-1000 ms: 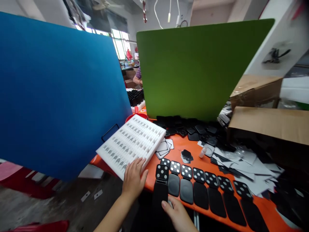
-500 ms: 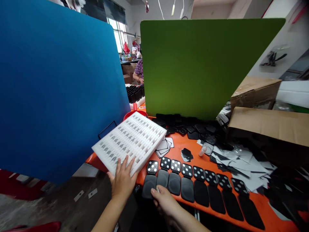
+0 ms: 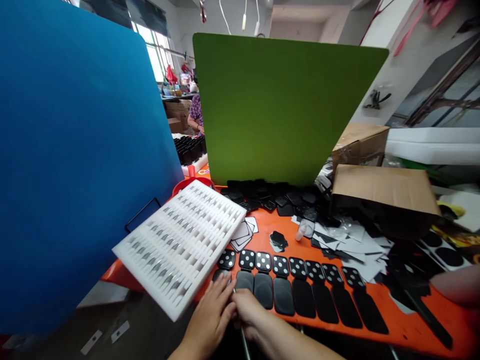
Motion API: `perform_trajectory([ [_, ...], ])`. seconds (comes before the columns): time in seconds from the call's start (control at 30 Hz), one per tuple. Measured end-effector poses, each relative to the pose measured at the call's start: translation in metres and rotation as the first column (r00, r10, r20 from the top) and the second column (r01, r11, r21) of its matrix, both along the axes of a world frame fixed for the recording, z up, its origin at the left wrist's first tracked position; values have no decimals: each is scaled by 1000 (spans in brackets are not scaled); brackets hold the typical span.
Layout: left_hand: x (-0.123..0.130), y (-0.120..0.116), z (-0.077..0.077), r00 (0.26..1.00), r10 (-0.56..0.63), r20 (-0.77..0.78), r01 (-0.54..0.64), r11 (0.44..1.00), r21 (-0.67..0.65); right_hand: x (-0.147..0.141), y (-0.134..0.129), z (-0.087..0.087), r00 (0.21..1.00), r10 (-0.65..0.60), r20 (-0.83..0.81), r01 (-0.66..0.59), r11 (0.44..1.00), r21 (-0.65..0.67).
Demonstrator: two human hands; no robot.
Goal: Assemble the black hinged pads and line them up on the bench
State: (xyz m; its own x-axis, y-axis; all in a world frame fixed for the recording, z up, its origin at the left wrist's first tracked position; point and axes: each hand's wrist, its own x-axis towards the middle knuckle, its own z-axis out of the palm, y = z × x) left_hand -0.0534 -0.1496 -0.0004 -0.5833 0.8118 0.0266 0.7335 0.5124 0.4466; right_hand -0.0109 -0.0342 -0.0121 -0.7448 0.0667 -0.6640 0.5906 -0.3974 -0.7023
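Dotted squares (image 3: 297, 268) number eight, near two hands (image 3: 212, 312).

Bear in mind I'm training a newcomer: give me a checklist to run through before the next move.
1. Right hand holding the thin metal rod: ok.
2. Left hand gripping the leftmost black panel: cannot tell, grip hidden.
3. Dotted squares all showing in the row: ok, eight.
4. White tray wholly over the orange table: not ok, its near corner juts out.
5. Small bottle apart from both hands: ok.
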Motion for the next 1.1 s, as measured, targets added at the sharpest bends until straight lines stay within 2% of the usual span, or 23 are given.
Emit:
perform_trajectory([
  [0.07, -2, 5, -14, 996, -3, 86, 5, 1000, -24, 6, 1, 0, 997, -65, 48, 66, 997, -27],
  [0.17, -6, 8, -32, 996, 21, 84, -18, 999, -44, 18, 4, 7, 984, -162, 72, 168, 983, -73],
  [0.27, -8, 8, -41, 1000, 9, 28, -7, 998, -69, 34, 11, 17, 990, -140, -32, 138, 990, -38],
  [0.37, -7, 6, -42, 1000, 3, -7, -4, 996, -89, 59, 23, 18, 989, -29, -147, 32, 999, 20],
  [0.43, -6, 5, -42, 1000, 4, -23, -6, 996, -92, 82, 33, 11, 984, -11, -178, 15, 1000, 20],
  [0.53, -4, 9, -44, 995, 45, -84, -49, 998, -39, 125, 45, -13, 980, -57, -189, 55, 998, -15],
  [0.6, 0, 18, -46, 988, 75, -132, -68, 996, 59, 150, 49, -32, 974, -111, -199, 109, 994, -21],
  [0.7, 10, 39, -43, 988, 45, -147, -12, 975, 221, 170, 51, -52, 950, -213, -226, 206, 977, -57],
  [0.77, 18, 54, -35, 994, 5, -113, 26, 963, 270, 171, 54, -51, 937, -261, -230, 250, 965, -77],
  [0.83, 22, 69, -23, 997, -8, -76, 28, 962, 271, 169, 65, -35, 926, -303, -225, 316, 948, 25],
  [0.87, 22, 75, -15, 998, -4, -70, 22, 965, 261, 169, 76, -23, 916, -325, -233, 361, 923, 130],
  [0.93, 17, 88, -1, 995, 0, -97, 22, 973, 230, 174, 109, 2, 878, -377, -295, 471, 793, 386],
  [1.0, 4, 103, 14, 986, -21, -165, 51, 982, 184, 188, 154, 21, 830, -422, -364, 556, 592, 583],
  [1.03, -4, 111, 21, 977, -41, -209, 74, 986, 149, 197, 178, 26, 829, -442, -342, 547, 517, 658],
  [1.1, -25, 133, 34, 948, -89, -306, 100, 995, 22, 219, 226, 24, 797, -554, -240, 478, 336, 811],
])
